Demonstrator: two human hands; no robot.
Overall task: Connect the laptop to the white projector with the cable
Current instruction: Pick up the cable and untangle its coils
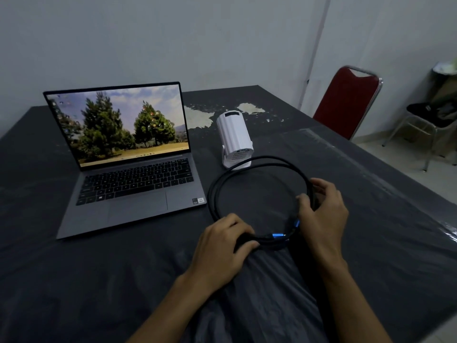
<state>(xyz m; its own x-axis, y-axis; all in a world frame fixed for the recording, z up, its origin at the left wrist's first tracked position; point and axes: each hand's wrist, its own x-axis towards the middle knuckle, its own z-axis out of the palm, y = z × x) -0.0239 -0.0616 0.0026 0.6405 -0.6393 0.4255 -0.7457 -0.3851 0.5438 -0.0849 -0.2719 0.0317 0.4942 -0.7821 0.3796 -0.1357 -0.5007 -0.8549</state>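
1. Head view: table (74, 280) covered in dark grey cloth fills most of the frame, with pale patches where the covering has flaked away near its far edge.
2. An open laptop (128, 169) sits on the left part of the table, its screen lit with a wallpaper of green trees and its keyboard facing the person.
3. Just to the right of the laptop stands the white projector (233, 137), a ribbed cylinder tilted on a small stand, with its vented, port-bearing end turned toward the person.
4. A black cable (247, 169) lies coiled in a large loop on the table in front of the projector; the far arc of the loop passes just in front of the projector's base.
5. Two blue metallic connector ends (278, 235) show at the near side of the coil, between the two hands, and neither is plugged into anything.
6. The left hand (222, 246) rests over the near-left part of the coil, its grip curled closed around the bundled cable strands.
7. The right hand (321, 211) holds the right side of the coil, with thumb and fingers wrapped onto the strands so that its grip is also closed on the cable.
8. Both bare forearms reach in from the bottom edge of the frame.
9. Beyond the table's right corner, a red padded chair (346, 102) stands against the pale wall.
10. Farther right is a second metal-framed chair (430, 120) with dark items piled on it; what they are cannot be told.
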